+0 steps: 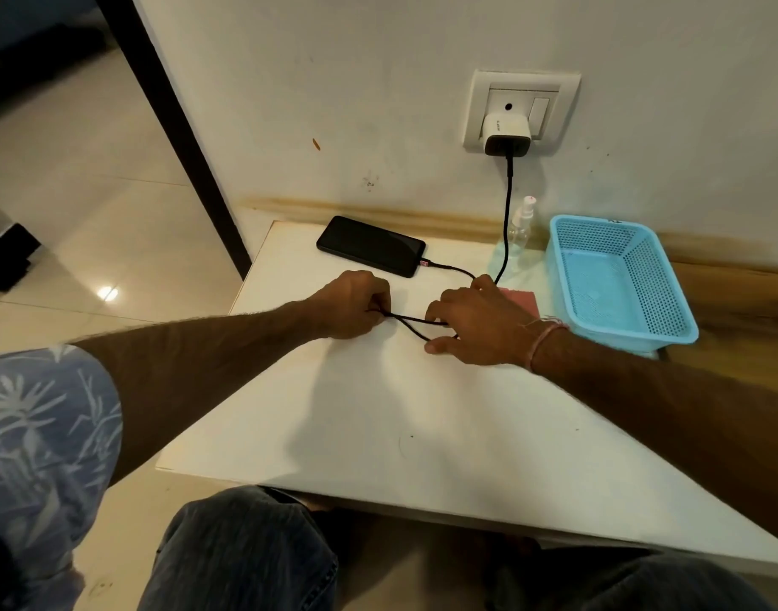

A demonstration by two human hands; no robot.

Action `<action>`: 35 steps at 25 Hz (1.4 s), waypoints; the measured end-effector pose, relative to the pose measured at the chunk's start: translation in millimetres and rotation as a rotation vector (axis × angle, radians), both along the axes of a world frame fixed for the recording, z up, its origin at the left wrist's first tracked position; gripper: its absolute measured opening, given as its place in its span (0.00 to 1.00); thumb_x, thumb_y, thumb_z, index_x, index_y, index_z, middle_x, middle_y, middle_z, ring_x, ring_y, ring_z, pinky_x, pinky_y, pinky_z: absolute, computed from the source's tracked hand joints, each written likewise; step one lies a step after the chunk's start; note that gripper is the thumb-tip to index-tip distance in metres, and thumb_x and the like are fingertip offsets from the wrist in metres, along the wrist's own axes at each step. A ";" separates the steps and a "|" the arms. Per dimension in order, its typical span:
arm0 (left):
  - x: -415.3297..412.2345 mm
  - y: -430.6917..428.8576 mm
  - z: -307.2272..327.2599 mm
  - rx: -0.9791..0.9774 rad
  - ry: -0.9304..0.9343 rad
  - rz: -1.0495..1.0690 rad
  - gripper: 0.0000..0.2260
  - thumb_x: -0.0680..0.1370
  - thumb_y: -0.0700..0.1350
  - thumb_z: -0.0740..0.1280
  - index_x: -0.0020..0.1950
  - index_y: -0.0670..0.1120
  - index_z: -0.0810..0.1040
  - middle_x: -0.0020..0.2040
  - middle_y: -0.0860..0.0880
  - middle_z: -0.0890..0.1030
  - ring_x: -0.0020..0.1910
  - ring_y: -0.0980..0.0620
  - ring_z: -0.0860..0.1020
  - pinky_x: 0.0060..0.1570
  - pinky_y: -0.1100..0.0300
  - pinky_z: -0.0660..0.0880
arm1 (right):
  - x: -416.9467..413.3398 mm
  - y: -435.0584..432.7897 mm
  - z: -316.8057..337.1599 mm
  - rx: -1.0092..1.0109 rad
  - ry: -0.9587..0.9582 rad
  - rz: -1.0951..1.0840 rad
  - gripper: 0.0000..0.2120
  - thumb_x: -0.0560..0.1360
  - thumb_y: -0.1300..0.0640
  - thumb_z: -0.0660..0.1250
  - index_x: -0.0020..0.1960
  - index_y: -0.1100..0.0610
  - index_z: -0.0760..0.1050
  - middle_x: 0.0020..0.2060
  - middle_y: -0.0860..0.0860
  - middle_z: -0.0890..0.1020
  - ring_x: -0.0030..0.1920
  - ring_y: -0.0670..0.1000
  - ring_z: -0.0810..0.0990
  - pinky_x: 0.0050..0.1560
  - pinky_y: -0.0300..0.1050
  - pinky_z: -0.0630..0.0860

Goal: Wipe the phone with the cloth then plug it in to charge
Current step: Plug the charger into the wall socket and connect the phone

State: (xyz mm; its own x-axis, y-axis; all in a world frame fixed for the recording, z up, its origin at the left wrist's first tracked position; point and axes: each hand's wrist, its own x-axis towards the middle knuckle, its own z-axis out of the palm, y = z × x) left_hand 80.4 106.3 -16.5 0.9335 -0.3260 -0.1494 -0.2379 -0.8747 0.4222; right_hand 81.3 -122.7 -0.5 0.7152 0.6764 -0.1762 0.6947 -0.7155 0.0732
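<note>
One white counter (422,412) carries it all. Phone (369,245) lies flat at the far edge, cable (506,213) already plugged in. Left hand (351,306) and right hand (475,326), slightly apart, each pinch slack. Cable looks limp and light; grip near the connector.

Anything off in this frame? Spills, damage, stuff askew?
Nothing spilled or broken. Only oddities: the charging cable slack crosses itself between the left hand and right hand, and a brown stain streaks the wall behind the table. The phone lies flat, plugged in.
</note>
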 end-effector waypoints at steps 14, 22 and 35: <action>33.5 25.5 -6.3 0.112 -0.240 -0.003 0.14 0.82 0.42 0.66 0.67 0.45 0.81 0.62 0.44 0.78 0.60 0.41 0.72 0.58 0.50 0.72 | 35.8 23.1 -29.3 0.215 -0.162 -0.332 0.16 0.74 0.64 0.61 0.60 0.57 0.75 0.51 0.57 0.77 0.53 0.58 0.75 0.51 0.50 0.69; 20.3 42.5 -25.7 0.005 -0.377 0.116 0.13 0.81 0.38 0.65 0.64 0.42 0.82 0.60 0.42 0.80 0.58 0.41 0.75 0.56 0.52 0.72 | 50.6 31.4 -30.3 0.378 -0.084 -0.400 0.18 0.70 0.65 0.67 0.60 0.58 0.76 0.57 0.58 0.73 0.55 0.59 0.73 0.55 0.49 0.73; 26.0 45.0 -31.4 -0.207 -0.286 0.516 0.08 0.78 0.42 0.72 0.56 0.47 0.85 0.65 0.45 0.72 0.67 0.45 0.68 0.64 0.57 0.66 | 113.2 57.1 -7.1 0.152 0.270 -0.348 0.58 0.61 0.50 0.78 0.78 0.52 0.42 0.76 0.56 0.53 0.74 0.62 0.56 0.69 0.59 0.60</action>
State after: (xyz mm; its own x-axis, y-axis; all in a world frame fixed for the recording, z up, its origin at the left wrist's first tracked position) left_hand 106.3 151.3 -47.9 0.9721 0.1821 0.1481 0.0646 -0.8141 0.5771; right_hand 194.5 -65.6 -7.6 0.8462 0.4369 -0.3050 0.3914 -0.8981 -0.2007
